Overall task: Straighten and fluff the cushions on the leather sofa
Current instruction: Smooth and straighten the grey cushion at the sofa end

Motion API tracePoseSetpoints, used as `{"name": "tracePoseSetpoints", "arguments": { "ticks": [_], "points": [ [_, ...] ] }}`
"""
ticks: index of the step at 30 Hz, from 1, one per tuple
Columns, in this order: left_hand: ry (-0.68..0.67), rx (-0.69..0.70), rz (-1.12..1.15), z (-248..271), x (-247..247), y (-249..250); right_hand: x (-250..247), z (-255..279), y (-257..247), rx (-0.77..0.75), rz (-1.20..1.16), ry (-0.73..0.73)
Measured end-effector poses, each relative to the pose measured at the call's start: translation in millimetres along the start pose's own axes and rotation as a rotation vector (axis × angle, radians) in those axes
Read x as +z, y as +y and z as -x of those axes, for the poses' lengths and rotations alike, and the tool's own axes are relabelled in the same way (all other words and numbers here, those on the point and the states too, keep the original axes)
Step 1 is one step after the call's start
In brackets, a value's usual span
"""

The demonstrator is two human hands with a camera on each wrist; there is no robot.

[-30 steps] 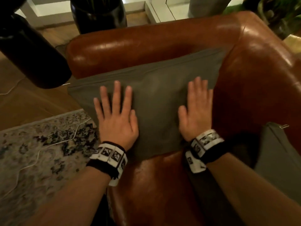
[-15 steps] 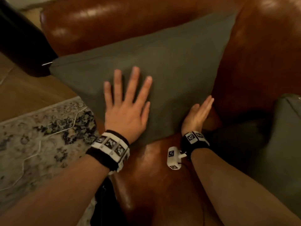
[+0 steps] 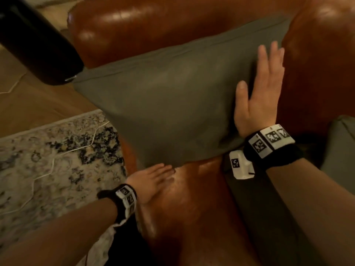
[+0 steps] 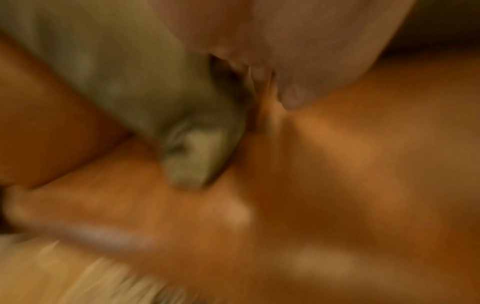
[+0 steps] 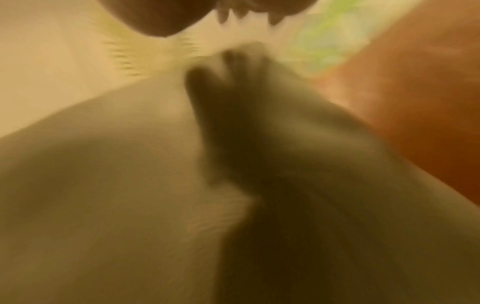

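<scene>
A grey-green cushion leans in the corner of the brown leather sofa, against its armrest. My right hand lies flat with straight fingers on the cushion's right edge, beside the sofa back. My left hand is low on the seat, its straight fingers reaching under the cushion's bottom corner. The blurred left wrist view shows that cushion corner on the leather with the fingers next to it. The right wrist view is blurred: cushion fabric and leather.
A second grey cushion lies at the right edge on the seat. A tall black object stands on the wood floor at upper left. A patterned rug with a white cable lies left of the sofa.
My left hand has come off the cushion's face and dropped to its bottom corner on the seat. My right hand has risen from the lower right to the cushion's right edge.
</scene>
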State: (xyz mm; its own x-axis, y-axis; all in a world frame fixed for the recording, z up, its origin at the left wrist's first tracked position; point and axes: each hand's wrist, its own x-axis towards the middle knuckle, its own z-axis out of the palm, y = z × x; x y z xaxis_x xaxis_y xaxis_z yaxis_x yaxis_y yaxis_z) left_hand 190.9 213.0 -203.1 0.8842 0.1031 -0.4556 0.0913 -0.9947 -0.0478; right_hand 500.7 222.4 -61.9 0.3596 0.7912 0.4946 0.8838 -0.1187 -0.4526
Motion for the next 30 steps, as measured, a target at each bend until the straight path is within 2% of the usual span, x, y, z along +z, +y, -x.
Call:
{"name": "tracePoseSetpoints", "arguments": {
  "ticks": [1, 3, 4, 5, 6, 7, 8, 9, 11, 14, 16, 19, 21, 23, 26, 30],
  "points": [
    [0.081, 0.038, 0.020, 4.6, -12.6, 6.5, -0.7, -0.6, -7.9, -0.091, 0.060, -0.003],
    [0.357, 0.030, 0.084, 10.3, -52.1, 13.7, 4.6, 3.6, -20.2, -0.275, 0.124, -0.050],
    [0.533, -0.064, 0.124, 9.5, -76.2, 9.8, 11.4, 7.2, -25.7, -0.343, 0.146, -0.092],
    [0.711, -0.238, 0.172, 5.6, -102.3, -1.3, 19.8, 10.5, -30.0, -0.391, 0.177, -0.140],
    [0.819, -0.446, 0.217, 0.0, -120.3, -17.6, 27.7, 12.0, -32.1, -0.422, 0.225, -0.184],
    [0.837, -0.643, 0.247, -4.5, -130.9, -36.5, 34.0, 9.8, -30.5, -0.440, 0.282, -0.218],
    [0.796, -0.796, 0.267, -6.3, -134.9, -57.6, 37.7, 4.5, -24.6, -0.440, 0.338, -0.237],
    [0.729, -0.886, 0.289, -5.7, -133.7, -76.5, 38.8, -2.9, -15.4, -0.410, 0.384, -0.251],
    [0.647, -0.964, 0.323, -1.3, -120.9, -102.4, 33.2, -20.9, 7.2, -0.298, 0.430, -0.284],
    [0.667, -0.997, 0.359, 3.7, -119.6, -101.6, 15.3, -35.5, 23.1, -0.213, 0.458, -0.331],
    [0.705, -1.062, 0.391, -2.0, -138.5, -85.9, 14.7, -31.3, 5.7, -0.204, 0.428, -0.292],
    [0.685, -0.982, 0.360, -23.7, -170.0, -71.7, 32.6, -22.5, -38.4, -0.416, 0.403, -0.307],
    [0.644, -0.943, 0.352, -31.3, -176.7, -85.5, 42.2, -33.8, -49.9, -0.483, 0.420, -0.371],
    [0.617, -0.929, 0.326, -26.3, -171.9, -109.1, 44.3, -57.4, -39.4, -0.444, 0.446, -0.390],
    [0.597, -0.945, 0.288, -0.3, -154.1, -134.7, 32.9, -81.5, -3.5, -0.307, 0.496, -0.376],
    [0.580, -0.999, 0.261, 33.6, -134.2, -149.8, 14.0, -86.2, 30.5, -0.109, 0.501, -0.359]
  ]
}}
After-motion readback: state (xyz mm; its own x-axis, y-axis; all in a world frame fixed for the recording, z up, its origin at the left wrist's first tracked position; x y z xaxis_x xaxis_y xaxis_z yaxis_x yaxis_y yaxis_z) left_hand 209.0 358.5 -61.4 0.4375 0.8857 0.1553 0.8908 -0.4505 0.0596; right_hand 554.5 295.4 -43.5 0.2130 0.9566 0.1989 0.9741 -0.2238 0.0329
